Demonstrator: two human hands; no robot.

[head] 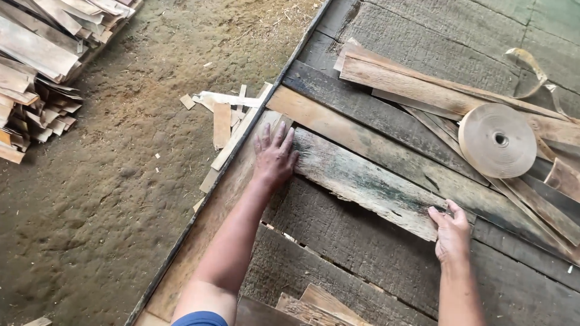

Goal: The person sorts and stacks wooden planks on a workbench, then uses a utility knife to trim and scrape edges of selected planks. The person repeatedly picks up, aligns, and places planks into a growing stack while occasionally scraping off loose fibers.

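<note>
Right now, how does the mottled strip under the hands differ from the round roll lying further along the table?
The veneer strip lies flat and long; the tape roll is a wound disc with a centre hole. The strip is grey with dark stains; the roll is even tan. The left hand and right hand press the strip's ends; nothing touches the roll. Both rest on the plank table.

Dirt floor (109, 181) w/ sawdust, stacked wood strips (36, 60) top left, daylight
</note>
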